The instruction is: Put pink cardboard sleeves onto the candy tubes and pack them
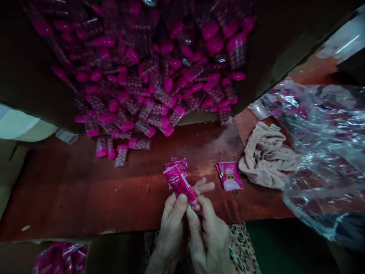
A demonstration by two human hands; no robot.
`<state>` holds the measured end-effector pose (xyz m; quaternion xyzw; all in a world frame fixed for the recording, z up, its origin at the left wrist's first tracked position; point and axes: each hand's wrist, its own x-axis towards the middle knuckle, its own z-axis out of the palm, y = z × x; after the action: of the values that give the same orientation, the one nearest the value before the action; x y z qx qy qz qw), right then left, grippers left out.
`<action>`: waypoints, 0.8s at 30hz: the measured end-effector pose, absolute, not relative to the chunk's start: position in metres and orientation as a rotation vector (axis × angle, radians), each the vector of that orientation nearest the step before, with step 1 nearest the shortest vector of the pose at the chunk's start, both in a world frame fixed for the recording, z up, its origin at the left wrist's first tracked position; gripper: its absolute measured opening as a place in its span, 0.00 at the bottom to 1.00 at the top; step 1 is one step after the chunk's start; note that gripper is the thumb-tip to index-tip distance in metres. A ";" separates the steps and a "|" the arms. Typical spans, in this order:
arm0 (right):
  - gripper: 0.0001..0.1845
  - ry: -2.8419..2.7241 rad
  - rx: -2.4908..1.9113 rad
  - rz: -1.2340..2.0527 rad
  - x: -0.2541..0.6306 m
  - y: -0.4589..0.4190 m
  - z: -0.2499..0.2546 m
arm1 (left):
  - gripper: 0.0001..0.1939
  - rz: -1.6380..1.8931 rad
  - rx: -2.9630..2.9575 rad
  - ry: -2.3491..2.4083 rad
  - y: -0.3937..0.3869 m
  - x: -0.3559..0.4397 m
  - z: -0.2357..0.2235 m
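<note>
My left hand (171, 224) pinches a pink printed wrapper (179, 183) between thumb and fingers, just past the table's front edge. Close against it, my right hand (209, 232) has thumb and index finger closed around the lower end of a small clear tube with pink balls (196, 206). The wrapper's lower end meets the tube; how far it covers it is hard to see. Some fingers of my right hand stretch out behind. Beyond the held wrapper lies a small pile of similar wrappers (182, 163). Another flat stack of pink wrappers (230, 176) rests to the right.
A tipped cardboard box (262, 49) spills many pink-capped tubes (159, 99) onto the red-brown table (85, 190). A crumpled cloth (266, 156) and a large clear plastic bag (322, 152) are at right. Lower left, a box holds pink wrappers (61, 258).
</note>
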<state>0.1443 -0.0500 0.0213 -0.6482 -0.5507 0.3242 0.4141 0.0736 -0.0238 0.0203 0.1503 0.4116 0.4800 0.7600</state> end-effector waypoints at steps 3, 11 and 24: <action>0.12 -1.341 -1.583 1.015 0.152 -0.042 0.022 | 0.15 1.063 0.245 0.892 -0.024 0.074 0.020; 0.06 -1.001 -1.344 1.513 0.163 -0.020 0.019 | 0.15 1.085 0.241 0.829 -0.018 0.069 0.015; 0.07 -0.713 -1.313 1.620 0.167 -0.021 0.013 | 0.15 1.060 0.394 0.885 -0.027 0.076 0.017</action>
<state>0.1667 -0.0213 0.0128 -0.5315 -0.2886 0.6559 0.4517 0.0762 -0.0274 0.0171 0.1805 0.4056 0.4857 0.7530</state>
